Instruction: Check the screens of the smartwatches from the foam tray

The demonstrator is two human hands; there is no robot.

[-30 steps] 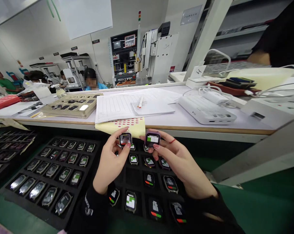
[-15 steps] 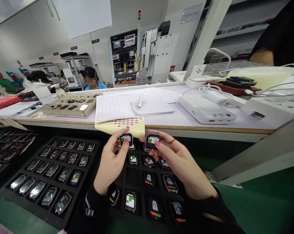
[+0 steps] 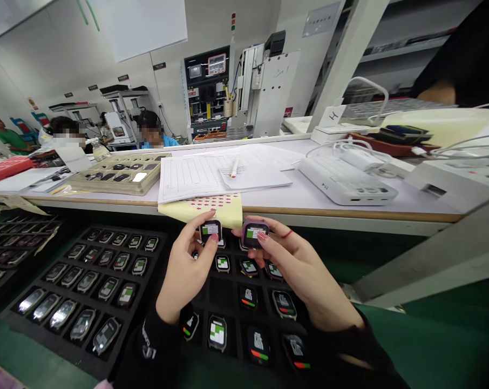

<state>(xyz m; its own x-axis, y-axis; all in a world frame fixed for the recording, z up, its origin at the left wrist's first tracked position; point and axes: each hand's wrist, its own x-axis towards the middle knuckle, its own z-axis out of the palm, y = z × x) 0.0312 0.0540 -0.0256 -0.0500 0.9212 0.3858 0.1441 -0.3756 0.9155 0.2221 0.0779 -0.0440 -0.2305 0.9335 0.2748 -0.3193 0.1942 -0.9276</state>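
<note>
Within left hand (image 3: 184, 273) sits a firmly pinched pale-rimmed watch (image 3: 206, 229)—within right hand (image 3: 307, 275), a pinched purple watch (image 3: 251, 230)—both face-up, seemingly for thumb reach.

Just beyond the left hand (image 3: 188, 270) and right hand (image 3: 309, 281) runs a workbench (image 3: 277, 201) with a pale top and brown front edge. Dark green floor (image 3: 418, 346) spreads below and right of the right hand. On that side, farther off, a slanting pale post (image 3: 345, 59) rises before grey shelves (image 3: 406, 53). Far ahead of both hands, a plain pale wall (image 3: 74, 65) carries small dark signs (image 3: 159, 66). Blue chairs (image 3: 19, 127) stand far off, forward and left of the left hand.
</note>
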